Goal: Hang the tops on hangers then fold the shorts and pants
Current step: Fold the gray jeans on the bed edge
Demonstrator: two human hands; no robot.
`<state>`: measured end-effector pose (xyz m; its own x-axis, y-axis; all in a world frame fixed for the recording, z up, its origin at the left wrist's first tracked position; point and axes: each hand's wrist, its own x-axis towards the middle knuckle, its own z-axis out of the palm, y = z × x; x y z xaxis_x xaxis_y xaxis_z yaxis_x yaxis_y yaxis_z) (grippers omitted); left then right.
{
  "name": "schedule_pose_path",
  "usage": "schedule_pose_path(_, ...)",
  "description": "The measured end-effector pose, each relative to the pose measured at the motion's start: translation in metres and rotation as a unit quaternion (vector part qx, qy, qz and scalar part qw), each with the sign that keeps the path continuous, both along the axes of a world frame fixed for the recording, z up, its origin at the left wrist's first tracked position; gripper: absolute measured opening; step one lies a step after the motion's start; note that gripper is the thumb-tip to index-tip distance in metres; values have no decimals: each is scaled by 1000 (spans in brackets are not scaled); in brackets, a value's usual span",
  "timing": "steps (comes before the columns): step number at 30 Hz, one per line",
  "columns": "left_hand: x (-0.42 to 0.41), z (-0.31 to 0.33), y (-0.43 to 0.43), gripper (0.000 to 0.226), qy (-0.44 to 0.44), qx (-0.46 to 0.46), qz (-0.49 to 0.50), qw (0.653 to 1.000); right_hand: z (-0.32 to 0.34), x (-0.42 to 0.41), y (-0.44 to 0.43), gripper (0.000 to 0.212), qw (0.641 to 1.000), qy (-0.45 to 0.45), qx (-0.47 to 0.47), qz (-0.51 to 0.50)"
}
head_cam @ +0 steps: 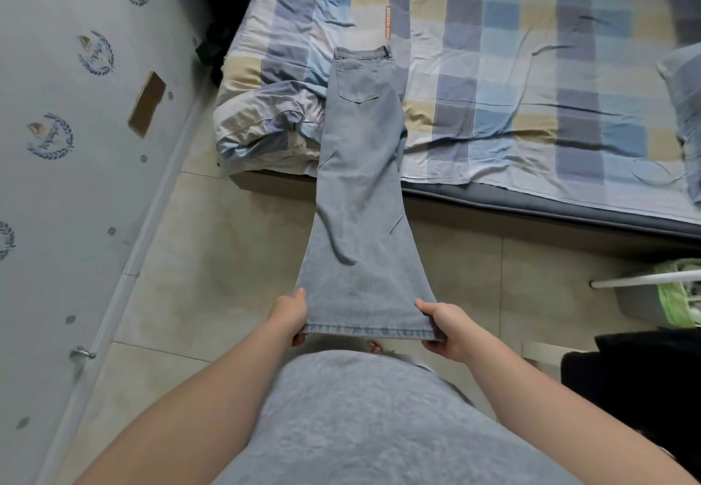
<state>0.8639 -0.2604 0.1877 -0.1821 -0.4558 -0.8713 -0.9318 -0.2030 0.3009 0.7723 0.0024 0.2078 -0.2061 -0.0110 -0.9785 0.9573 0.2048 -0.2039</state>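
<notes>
A pair of light blue jeans (360,188) is folded lengthwise, one leg over the other. The waistband and back pocket lie on the bed (512,67). The legs stretch taut off the bed's edge toward me, above the floor. My left hand (290,317) pinches the left corner of the hem, thumb on top. My right hand (442,327) grips the right corner of the hem the same way.
The bed has a blue, grey and yellow checked sheet, with a bunched quilt (269,120) at its near left corner. A patterned wardrobe door (76,143) stands on the left. A basket with green lining (679,295) and a dark garment (637,371) sit at the right on the tiled floor.
</notes>
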Motion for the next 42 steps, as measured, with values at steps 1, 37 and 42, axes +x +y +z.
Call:
schedule_pose_path(1, 1, 1, 0, 42, 2, -1, 3, 1000, 2, 0, 0, 16, 1000, 1, -2, 1)
schedule_pose_path(37, -631, -34, -261, 13, 92, 207, 147, 963, -33, -615, -270, 9, 969, 112, 21, -218)
schedule_pose_path(42, -717, -101, -285, 23, 94, 195, 138, 967, -106, -705, -297, 17, 972, 115, 32, -201)
